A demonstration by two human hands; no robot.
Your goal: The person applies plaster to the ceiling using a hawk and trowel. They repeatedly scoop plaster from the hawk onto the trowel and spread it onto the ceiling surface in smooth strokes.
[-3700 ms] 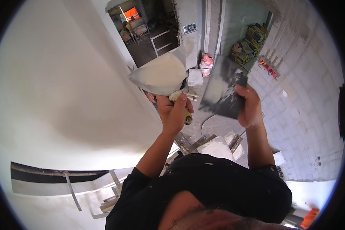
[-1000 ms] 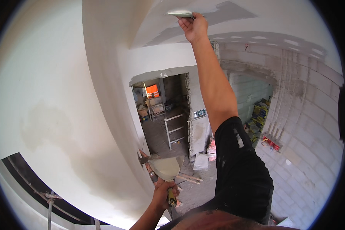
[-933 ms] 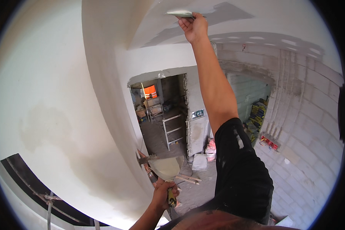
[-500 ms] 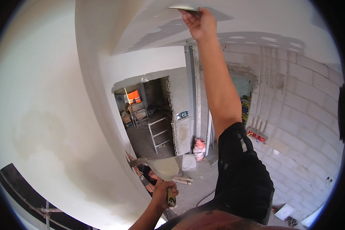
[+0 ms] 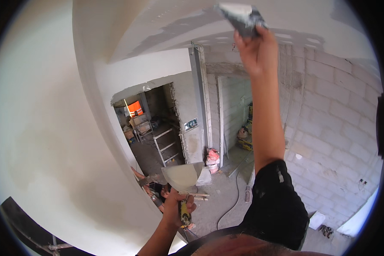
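Note:
My left hand [image 5: 173, 210] is wrapped around the yellow-and-black handle of a wide putty knife [image 5: 181, 176]. Pale filler covers its broad blade, which points up and away from me. Overhead, my right hand [image 5: 258, 50] grips a flat metal scraper blade [image 5: 244, 21] by its near edge. White filler lies on the scraper's face, and motion blurs it slightly. Just beyond the scraper is the ceiling [image 5: 175, 19], with grey filler patches; I cannot tell whether the two touch.
A smooth plastered wall [image 5: 38, 128] rises close on my left. Below, another person [image 5: 155, 190] is partly visible beside it. A metal ladder [image 5: 164, 147] stands in the dark doorway. Pink-and-white sacks [image 5: 212, 160] sit by the door frame, and a hose [image 5: 237, 192] runs along the floor. Blockwork [image 5: 328, 119] forms the right wall.
My right hand has swung right and come down from the ceiling, tilting the scraper so its filler-covered face shows. My left hand keeps the putty knife, shifted slightly left in view.

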